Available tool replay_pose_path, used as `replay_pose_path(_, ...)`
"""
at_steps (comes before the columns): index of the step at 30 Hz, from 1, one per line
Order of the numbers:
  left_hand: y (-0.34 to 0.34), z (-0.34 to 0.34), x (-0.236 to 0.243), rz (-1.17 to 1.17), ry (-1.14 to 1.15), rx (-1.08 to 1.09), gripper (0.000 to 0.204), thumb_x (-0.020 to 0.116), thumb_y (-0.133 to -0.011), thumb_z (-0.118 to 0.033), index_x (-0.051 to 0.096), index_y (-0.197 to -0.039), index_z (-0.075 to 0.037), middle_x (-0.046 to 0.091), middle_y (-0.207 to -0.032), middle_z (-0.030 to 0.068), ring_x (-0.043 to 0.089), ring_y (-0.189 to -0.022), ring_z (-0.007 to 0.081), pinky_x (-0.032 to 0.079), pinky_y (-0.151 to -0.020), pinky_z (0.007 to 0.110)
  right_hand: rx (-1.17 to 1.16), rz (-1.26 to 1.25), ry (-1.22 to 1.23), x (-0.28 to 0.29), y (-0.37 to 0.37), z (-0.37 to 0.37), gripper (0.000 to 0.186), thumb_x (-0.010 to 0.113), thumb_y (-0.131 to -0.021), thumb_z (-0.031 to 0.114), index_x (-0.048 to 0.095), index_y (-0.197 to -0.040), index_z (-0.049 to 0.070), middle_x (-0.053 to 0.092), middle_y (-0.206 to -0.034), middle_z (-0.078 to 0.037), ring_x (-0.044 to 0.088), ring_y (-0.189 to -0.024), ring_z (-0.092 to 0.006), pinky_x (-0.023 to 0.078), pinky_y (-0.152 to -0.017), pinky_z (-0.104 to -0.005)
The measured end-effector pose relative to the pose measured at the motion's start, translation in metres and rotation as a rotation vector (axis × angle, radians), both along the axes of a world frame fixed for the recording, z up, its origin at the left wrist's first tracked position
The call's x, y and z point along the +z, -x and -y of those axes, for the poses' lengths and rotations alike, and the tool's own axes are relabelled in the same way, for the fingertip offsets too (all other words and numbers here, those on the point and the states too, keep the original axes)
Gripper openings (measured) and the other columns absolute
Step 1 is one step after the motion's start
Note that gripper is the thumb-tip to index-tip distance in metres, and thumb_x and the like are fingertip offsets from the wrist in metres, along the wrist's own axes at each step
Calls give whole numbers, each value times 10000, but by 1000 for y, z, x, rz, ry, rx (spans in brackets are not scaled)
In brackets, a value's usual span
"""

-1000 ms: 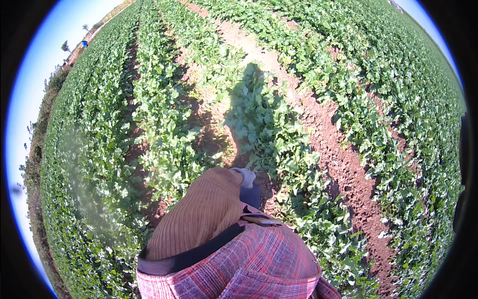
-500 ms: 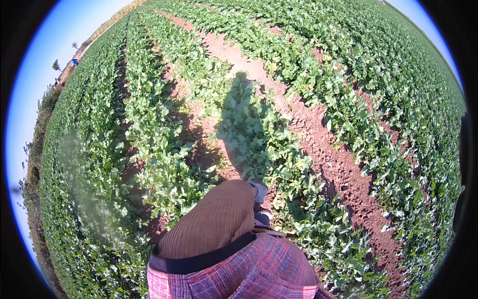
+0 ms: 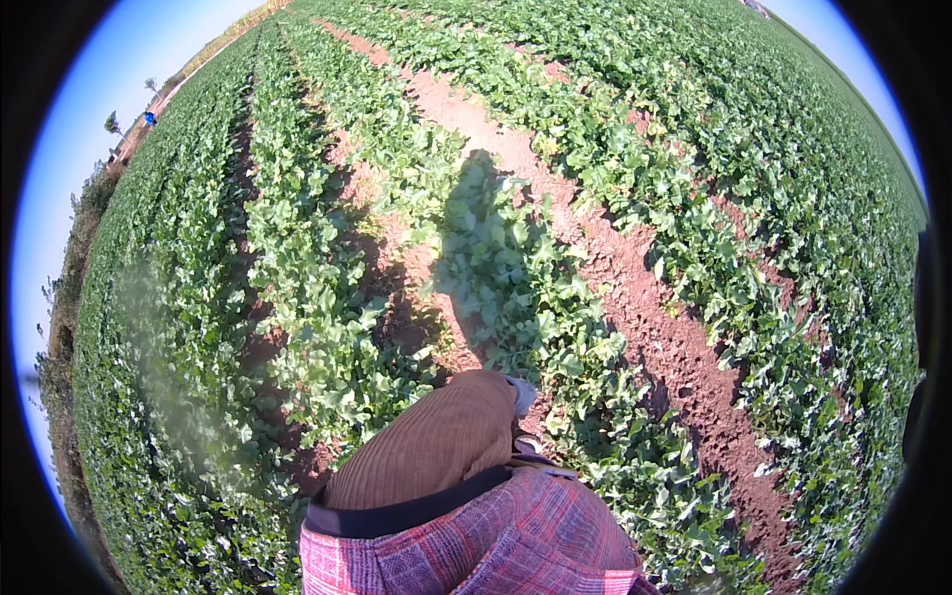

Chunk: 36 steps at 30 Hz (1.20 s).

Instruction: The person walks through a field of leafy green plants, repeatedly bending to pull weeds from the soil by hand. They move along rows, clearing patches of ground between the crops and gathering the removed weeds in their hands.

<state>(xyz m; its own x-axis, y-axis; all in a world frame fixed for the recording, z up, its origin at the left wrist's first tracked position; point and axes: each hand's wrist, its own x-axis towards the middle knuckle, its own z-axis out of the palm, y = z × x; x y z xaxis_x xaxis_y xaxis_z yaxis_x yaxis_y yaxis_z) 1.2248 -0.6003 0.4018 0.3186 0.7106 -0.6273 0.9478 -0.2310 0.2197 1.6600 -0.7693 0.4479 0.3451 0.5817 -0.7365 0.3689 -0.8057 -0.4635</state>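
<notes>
Neither my left hand nor my right hand shows. At the lower edge I see my plaid jacket (image 3: 466, 540) in pink, red and purple, with a dark band (image 3: 407, 508) along its hem. My brown ribbed trouser leg (image 3: 421, 436) reaches forward from under it. A pale grey shoe (image 3: 523, 397) pokes out past the knee, partly hidden. Leafy green plants (image 3: 595, 397) grow close beside the shoe on its right, and more low leafy plants (image 3: 327, 337) stand to the left of my leg.
Rows of the same crop run far ahead. Between them lie strips of reddish soil (image 3: 645, 307), cloddy on the right. My shadow (image 3: 486, 248) falls over the row in front. Bushes (image 3: 74, 258) and a small tree (image 3: 112, 123) line the far left edge, near a small blue shape (image 3: 150, 118).
The view has shifted slightly, so my leg and jacket sit a little lower in the picture. The lower foot area beside the jacket shows less. No hand has come into view.
</notes>
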Motion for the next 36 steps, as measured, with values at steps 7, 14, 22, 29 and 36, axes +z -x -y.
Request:
replay_pose_path(7, 51, 4, -16, 41, 216, -37, 372, 674, -800, -309, 726, -1042, -31, 723, -1083, 217, 700, -1014, 363, 555, -859, 475, -81, 29, -4, 15, -2, 38, 398, 678, -931, 372, 724, -1101, 15, 754, -947, -115, 694, -816, -188, 535, -735, -327)
replay_pose_path(14, 19, -41, 3, 106, 376, -96, 492, 698, -823, -415, 683, -1169, -65, 677, -1241, 189, 643, -1162, 342, 506, -986, 431, -220, 194, 166, 78, 46, 170, 409, 678, -929, 383, 725, -1102, 16, 755, -947, -118, 695, -817, -192, 536, -736, -330)
replay_pose_path(22, -17, -57, -7, 224, 369, -153, 435, 756, -790, -363, 741, -1082, -41, 752, -1057, 141, 714, -987, 258, 553, -888, 365, -428, 271, 174, 28, 65, 248, 364, 681, -881, 374, 761, -1106, 99, 766, -1003, -126, 721, -886, -254, 557, -821, -380)
replay_pose_path(29, -21, -68, -9, 166, 310, -248, 369, 746, -776, -395, 769, -947, -69, 766, -964, 136, 732, -919, 277, 569, -840, 372, -519, 158, 142, -13, 60, 272, 438, 694, -869, 396, 737, -1191, 102, 763, -1062, -117, 724, -951, -248, 552, -875, -362)
replay_pose_path(36, -50, -45, -5, 107, 233, -269, 390, 791, -779, -426, 783, -976, -89, 767, -983, 131, 732, -934, 275, 565, -839, 380, -584, 153, 146, -27, 37, 298, 370, 720, -858, 388, 767, -1091, 103, 768, -945, -102, 714, -817, -227, 559, -767, -358)
